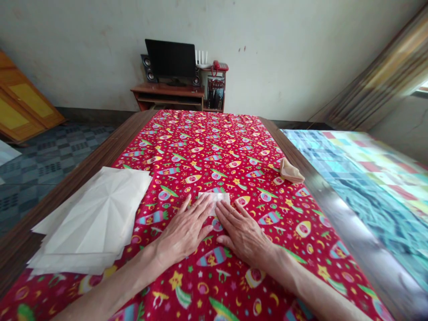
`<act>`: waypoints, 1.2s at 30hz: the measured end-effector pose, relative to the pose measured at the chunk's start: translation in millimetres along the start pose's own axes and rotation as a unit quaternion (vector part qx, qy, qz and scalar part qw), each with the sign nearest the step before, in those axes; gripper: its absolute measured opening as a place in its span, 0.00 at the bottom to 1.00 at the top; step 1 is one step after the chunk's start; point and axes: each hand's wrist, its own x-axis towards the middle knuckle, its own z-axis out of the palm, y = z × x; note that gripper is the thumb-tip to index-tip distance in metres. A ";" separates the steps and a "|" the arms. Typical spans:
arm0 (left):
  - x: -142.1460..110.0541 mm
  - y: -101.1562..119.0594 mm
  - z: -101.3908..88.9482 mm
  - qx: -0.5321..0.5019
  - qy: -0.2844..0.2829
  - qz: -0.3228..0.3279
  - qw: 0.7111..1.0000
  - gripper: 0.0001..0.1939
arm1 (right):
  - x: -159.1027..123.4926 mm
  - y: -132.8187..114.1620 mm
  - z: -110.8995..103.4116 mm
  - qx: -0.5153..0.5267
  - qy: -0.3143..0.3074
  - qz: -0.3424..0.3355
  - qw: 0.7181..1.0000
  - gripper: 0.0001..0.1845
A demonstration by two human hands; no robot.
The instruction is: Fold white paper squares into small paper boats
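A small piece of folded white paper (220, 196) lies flat on the red patterned cloth (214, 147) in front of me. My left hand (187, 229) rests palm down, its outstretched fingertips on the paper's left part. From the other side, my right hand (242, 232) lies flat with its fingertips on the paper's lower right. Both thumbs point inward, apart from each other. The fingers cover much of the paper, so its full shape is hidden. Neither hand grips anything.
On the left sits a stack of creased white paper sheets (90, 218). A folded beige cloth-like piece (291, 171) lies near the table's right edge. Beyond the table stand a desk (167, 90) with a monitor (172, 60) and a red telephone (220, 67). A bed (361, 178) adjoins the right side.
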 end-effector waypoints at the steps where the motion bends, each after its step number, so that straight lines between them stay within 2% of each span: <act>1: -1.9 1.0 -0.9 -0.003 -0.003 0.006 1.000 0.26 | -2.1 -2.0 -0.6 0.004 -0.004 -0.001 1.000 0.36; 9: -25.6 -4.7 -6.1 -0.006 0.000 0.019 1.000 0.24 | -19.2 0.8 -8.0 0.003 -0.009 0.007 1.000 0.31; 15: -38.1 -8.5 -8.2 0.004 0.006 0.006 1.000 0.24 | -23.1 2.8 -13.3 0.012 0.042 0.042 0.998 0.24; 17: -38.6 -7.7 -6.7 0.000 0.018 0.002 1.000 0.24 | -19.0 4.4 -14.2 0.030 0.076 0.076 0.994 0.19; 20: -38.3 -6.1 -3.5 -0.003 0.034 -0.005 0.999 0.24 | -9.6 8.5 -14.4 0.073 0.119 0.163 0.977 0.15; 23: -38.8 -5.5 -1.8 0.000 0.029 -0.008 1.000 0.24 | 1.4 13.2 -12.2 0.122 0.110 0.248 0.955 0.13; 29: -39.3 -5.6 -2.7 0.005 0.018 -0.009 1.000 0.23 | 20.1 16.3 -6.4 0.167 0.076 0.328 0.927 0.09; 33: -38.7 -5.1 -1.3 -0.007 0.030 -0.012 0.999 0.24 | 21.8 13.2 -3.3 0.214 0.077 0.326 0.918 0.08; 36: -38.3 -5.2 0.1 -0.024 0.071 -0.026 0.997 0.26 | 17.7 13.1 -4.6 0.248 0.138 0.284 0.916 0.09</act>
